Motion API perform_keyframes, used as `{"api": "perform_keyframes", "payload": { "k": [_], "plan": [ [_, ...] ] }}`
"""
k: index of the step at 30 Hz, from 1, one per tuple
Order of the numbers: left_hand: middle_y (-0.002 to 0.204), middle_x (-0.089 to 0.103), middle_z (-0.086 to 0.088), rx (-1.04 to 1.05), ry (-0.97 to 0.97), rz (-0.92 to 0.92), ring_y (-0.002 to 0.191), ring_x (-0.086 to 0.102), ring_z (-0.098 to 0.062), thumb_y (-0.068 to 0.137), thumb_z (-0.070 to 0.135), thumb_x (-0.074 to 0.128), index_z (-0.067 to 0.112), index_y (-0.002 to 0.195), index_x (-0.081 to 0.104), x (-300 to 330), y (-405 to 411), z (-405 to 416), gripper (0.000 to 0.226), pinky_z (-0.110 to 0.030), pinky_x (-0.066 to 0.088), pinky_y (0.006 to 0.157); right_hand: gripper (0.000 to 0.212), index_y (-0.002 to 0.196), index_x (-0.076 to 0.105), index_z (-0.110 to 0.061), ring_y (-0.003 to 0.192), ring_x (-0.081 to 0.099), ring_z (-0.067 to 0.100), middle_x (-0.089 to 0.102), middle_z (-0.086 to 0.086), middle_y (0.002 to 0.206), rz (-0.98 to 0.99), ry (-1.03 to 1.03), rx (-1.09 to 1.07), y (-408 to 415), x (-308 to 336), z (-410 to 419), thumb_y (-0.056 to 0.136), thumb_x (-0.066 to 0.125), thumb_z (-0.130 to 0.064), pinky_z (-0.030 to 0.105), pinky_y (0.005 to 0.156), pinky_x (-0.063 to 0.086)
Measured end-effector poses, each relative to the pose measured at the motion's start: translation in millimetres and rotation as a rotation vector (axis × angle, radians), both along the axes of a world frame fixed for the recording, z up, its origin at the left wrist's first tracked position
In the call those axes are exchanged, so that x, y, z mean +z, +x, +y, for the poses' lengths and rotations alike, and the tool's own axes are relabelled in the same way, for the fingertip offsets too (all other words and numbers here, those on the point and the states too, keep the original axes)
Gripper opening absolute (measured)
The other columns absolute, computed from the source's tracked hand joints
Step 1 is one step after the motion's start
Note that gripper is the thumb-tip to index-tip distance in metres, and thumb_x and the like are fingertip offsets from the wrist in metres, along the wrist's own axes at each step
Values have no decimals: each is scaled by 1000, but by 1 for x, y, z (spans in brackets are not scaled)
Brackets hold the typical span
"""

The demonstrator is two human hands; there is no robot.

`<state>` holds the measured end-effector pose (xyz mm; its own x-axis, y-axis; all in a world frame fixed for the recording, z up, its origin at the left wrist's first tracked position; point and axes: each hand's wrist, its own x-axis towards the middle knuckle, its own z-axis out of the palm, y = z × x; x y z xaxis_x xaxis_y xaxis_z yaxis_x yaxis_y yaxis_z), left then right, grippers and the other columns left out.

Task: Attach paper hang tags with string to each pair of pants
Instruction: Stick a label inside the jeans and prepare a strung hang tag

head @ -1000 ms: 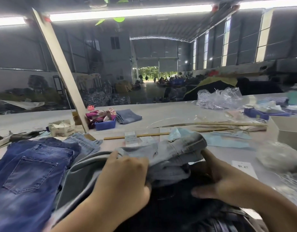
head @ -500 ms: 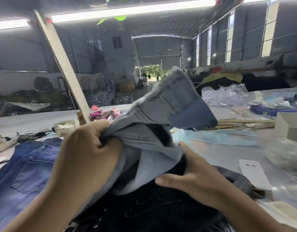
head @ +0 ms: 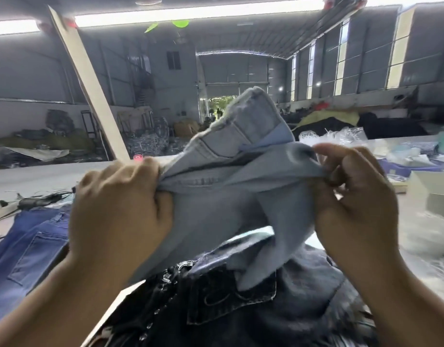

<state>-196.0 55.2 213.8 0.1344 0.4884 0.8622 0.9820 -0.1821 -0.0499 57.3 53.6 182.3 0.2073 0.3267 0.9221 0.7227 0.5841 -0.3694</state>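
The left hand (head: 118, 211) was closed in a fist around one side of the light blue pants (head: 231, 186). The right hand (head: 351, 204) pinched the other side between thumb and fingers. The pants hung stretched between both hands, lifted above the dark jeans (head: 241, 309) on the table (head: 40, 174).

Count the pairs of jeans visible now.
3: light blue jeans held up by both hands, dark jeans beneath them, mid-blue jeans lying at left. More may be hidden underneath.
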Motion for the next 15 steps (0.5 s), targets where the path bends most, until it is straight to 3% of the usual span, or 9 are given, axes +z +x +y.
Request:
{"api": "perform_keyframes", "payload": {
  "k": [3, 4, 7, 8, 10, 11, 13, 15],
  "plan": [
    [55, 39, 4, -183, -244, 30, 49, 38, -22, 71, 31, 40, 18, 66, 43, -12, 1, -2, 14, -34, 45, 53, 42, 110, 68, -25, 85, 49, 2, 48, -13, 88, -67, -93, 49, 12, -8, 0, 82, 51, 2, 6, 70, 35],
    [55, 46, 4, -233, -379, 36, 50, 46, -26, 69, 40, 36, 17, 68, 46, -15, 1, -4, 25, -34, 46, 51, 41, 109, 67, -28, 86, 51, 10, 51, -10, 89, -77, -161, 79, 14, -16, 0, 84, 51, 0, 9, 72, 36],
    [77, 61, 15, -367, -759, 66, 66, 57, -5, 65, 81, 38, 38, 86, 50, -18, 6, -12, 50, -33, 46, 59, 39, 108, 59, -43, 100, 54, 13, 55, -11, 100, -89, -368, 183, 21, -46, -6, 90, 57, -8, 19, 85, 42],
    [85, 59, 23, -390, -828, 79, 71, 56, -1, 57, 97, 34, 45, 90, 46, -20, 11, -16, 62, -30, 45, 63, 40, 117, 54, -49, 109, 53, 11, 54, -16, 111, -82, -472, 235, 20, -58, -12, 88, 64, -23, 27, 91, 43],
    [94, 52, 32, -412, -852, 74, 76, 54, 2, 43, 107, 23, 52, 92, 40, -21, 25, -20, 76, -27, 46, 69, 85, 138, 28, -57, 126, 45, 5, 41, -30, 134, -98, -638, 224, 14, -73, -21, 66, 74, -65, 36, 98, 43],
    [96, 51, 33, -424, -842, 60, 78, 53, 4, 42, 107, 23, 54, 95, 38, -23, 32, -21, 76, -26, 45, 70, 109, 141, 13, -60, 130, 39, 0, 31, -38, 138, -109, -671, 195, 11, -79, -24, 53, 73, -80, 34, 101, 41],
    [98, 54, 31, -476, -817, 16, 84, 51, 9, 48, 104, 27, 61, 105, 33, -27, 45, -22, 71, -21, 43, 71, 119, 136, 0, -68, 129, 35, -11, 24, -48, 134, -111, -677, 212, 8, -80, -29, 43, 71, -88, 18, 101, 36],
    [100, 56, 29, -526, -760, -20, 88, 50, 10, 55, 98, 31, 62, 109, 33, -32, 54, -22, 65, -18, 43, 74, 89, 127, 25, -73, 114, 50, -16, 49, -42, 123, -148, -566, 276, 15, -69, -28, 59, 80, -52, 3, 85, 41]
  ]
}}
